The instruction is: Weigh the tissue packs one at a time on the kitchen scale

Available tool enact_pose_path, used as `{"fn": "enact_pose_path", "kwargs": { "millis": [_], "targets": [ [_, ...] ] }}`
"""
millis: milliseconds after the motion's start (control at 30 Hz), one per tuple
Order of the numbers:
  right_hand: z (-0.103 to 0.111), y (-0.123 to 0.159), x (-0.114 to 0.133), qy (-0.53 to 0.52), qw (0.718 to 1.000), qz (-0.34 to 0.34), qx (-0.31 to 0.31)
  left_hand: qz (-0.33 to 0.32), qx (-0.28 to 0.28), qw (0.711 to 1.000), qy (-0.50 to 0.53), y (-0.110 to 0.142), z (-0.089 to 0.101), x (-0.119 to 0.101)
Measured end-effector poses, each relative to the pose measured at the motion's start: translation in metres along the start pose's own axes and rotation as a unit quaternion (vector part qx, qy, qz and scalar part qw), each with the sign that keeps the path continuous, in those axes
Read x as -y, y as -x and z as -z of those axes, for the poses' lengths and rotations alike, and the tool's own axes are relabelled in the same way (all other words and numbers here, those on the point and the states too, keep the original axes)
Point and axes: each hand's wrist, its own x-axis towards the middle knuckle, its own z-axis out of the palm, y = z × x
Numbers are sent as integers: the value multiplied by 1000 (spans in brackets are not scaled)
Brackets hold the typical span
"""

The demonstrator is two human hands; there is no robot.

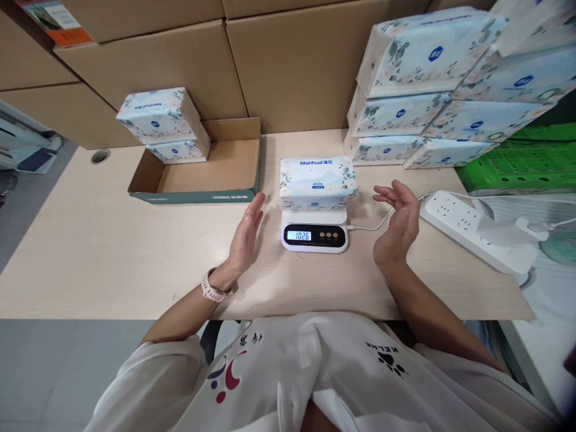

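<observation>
A white and pale-blue tissue pack [317, 185] rests on a small white digital scale [315, 243], whose lit display [299, 236] seems to read 1026, perhaps with a decimal point. To the left of the pack, my left hand [245, 234] is held upright with fingers extended, touching nothing. My right hand [398, 225] hovers on the other side, fingers loosely curved and apart, also holding nothing. Both palms face the pack with a gap between. Beyond my left hand lies a shallow open cardboard box [229, 165] with two tissue packs [157, 117] stacked at its left end.
More tissue packs [400, 114] are piled at the back right. A white power strip [477, 228] sits right of my right hand, and a white cable [373, 228] runs to the scale. Large cardboard cartons [310, 66] wall off the back. A green crate [522, 159] stands far right.
</observation>
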Motion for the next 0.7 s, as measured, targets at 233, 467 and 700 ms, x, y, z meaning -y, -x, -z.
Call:
{"fn": "enact_pose_path", "kwargs": {
  "millis": [233, 467, 700],
  "targets": [
    [-1, -1, 0, -25, 1000, 6, -6, -6, 5, 1000, -7, 0, 0, 0],
    [0, 0, -4, -39, 999, 11, 3, -16, 16, 1000, -11, -1, 3, 4],
    [0, 0, 3, -29, 988, -109, 109, -14, 6, 1000, -19, -17, 8, 9]
  ]
}}
